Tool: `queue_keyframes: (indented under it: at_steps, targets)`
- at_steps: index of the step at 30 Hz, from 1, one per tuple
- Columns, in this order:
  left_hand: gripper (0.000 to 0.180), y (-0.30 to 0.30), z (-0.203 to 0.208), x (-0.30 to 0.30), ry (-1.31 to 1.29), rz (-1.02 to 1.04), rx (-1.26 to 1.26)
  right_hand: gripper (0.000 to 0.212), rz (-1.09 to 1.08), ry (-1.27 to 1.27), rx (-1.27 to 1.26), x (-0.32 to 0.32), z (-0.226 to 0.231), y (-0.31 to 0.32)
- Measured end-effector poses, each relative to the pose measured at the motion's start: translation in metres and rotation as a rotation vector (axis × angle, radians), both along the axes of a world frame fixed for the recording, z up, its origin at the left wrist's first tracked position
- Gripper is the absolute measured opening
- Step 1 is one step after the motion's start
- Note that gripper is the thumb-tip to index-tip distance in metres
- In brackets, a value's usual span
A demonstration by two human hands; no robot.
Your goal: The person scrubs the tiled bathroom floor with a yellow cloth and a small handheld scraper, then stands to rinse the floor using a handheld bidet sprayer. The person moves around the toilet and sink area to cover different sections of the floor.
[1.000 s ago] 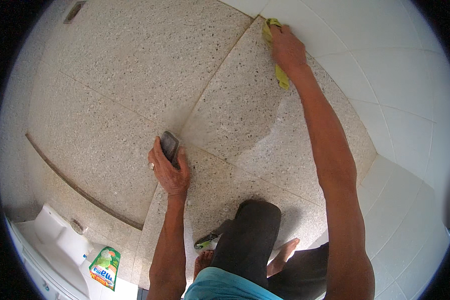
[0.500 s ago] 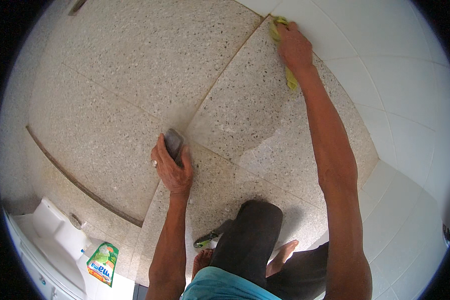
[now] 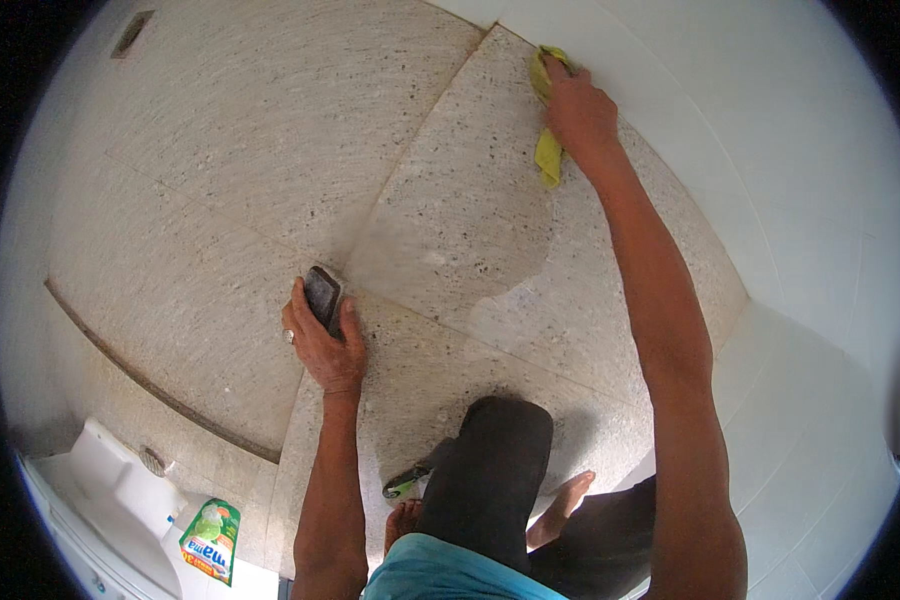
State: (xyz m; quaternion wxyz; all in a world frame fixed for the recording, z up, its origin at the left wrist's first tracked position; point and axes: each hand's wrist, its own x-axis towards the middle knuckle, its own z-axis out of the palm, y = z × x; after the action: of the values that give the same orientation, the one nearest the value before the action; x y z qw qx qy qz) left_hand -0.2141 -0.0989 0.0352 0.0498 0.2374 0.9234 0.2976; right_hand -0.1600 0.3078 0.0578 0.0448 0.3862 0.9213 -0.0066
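My left hand [image 3: 322, 345] is closed around a dark grey rectangular block [image 3: 322, 297] and rests on the speckled stone floor [image 3: 450, 200], beside a crossing of the tile joints. Whether the block is a sponge or an abrasive stone I cannot tell. A ring shows on one finger. Farther off to the right, my right hand [image 3: 582, 108] presses a yellow-green cloth [image 3: 548, 160] to the floor along the foot of the white wall. Part of the cloth sticks out past the fingers and a strip trails below the hand.
White tiles [image 3: 730, 160] rise on the right. A green-and-black tool [image 3: 407, 484] lies by my left foot. At the lower left are a white toilet [image 3: 120, 480] and a green-and-white pouch [image 3: 211, 540]. A raised floor edge [image 3: 150, 375] curves nearby; a drain slot [image 3: 132, 34] lies far left.
My right hand and the cloth have slid along the wall, away from the far tile corner, and more of the cloth's trailing strip shows. The whole view has shifted slightly.
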Motion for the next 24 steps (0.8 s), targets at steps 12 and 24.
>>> queue_keyframes:
  at_steps: [12, 24]
  targets:
    - [0.065, 0.0, -0.003, 0.0, 0.015, -0.012, 0.033, 0.059, -0.326, -0.044, 0.081, 0.181, -0.015, 0.015]
    - [0.064, 0.003, 0.004, 0.003, -0.015, 0.018, -0.032, 0.033, 0.046, 0.347, 0.04, -0.023, -0.041, 0.005]
